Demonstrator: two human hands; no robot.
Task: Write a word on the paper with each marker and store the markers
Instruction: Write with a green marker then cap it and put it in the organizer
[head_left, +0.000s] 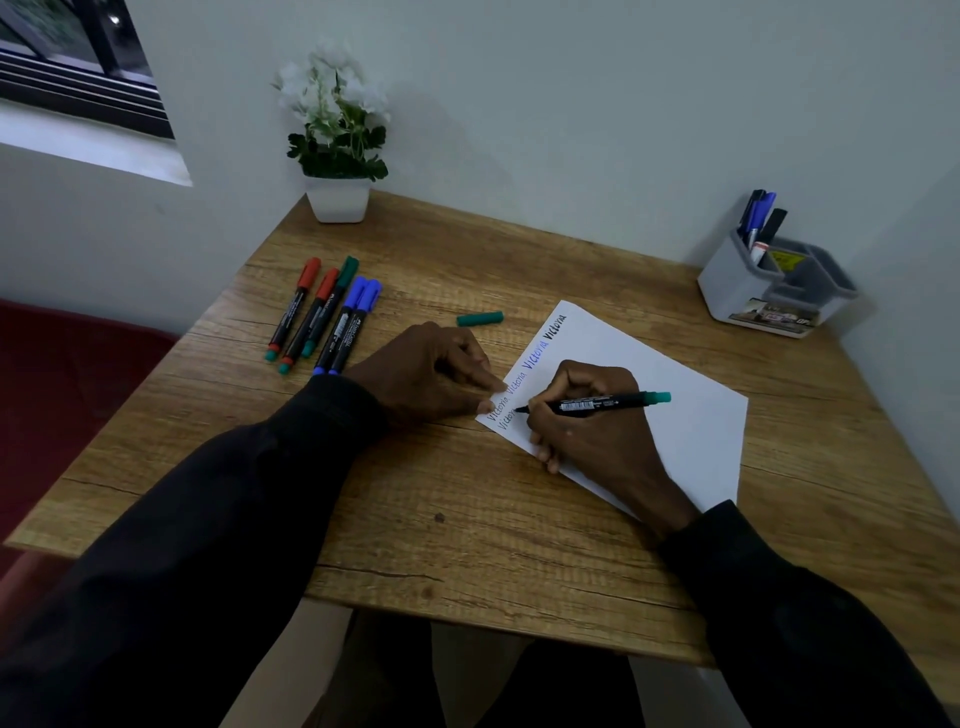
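Lying in a row at ten o'clock on the table (467, 519), five capped markers (322, 317) wait their turn. The left hand (431, 374) grips nothing; its fingertips (493, 387) pin the paper (675, 395) so it won't slide. A green cap (480, 318) lies loose at twelve. The right hand (597, 441) pinches the green marker (602, 402), tip on the sheet's left edge, mid-word. At two o'clock, the organizer (737, 291) already holds stored markers.

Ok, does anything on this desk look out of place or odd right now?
Only a loose green cap lying on the table beyond the left hand, off the green marker the right hand writes with. The paper sits askew.
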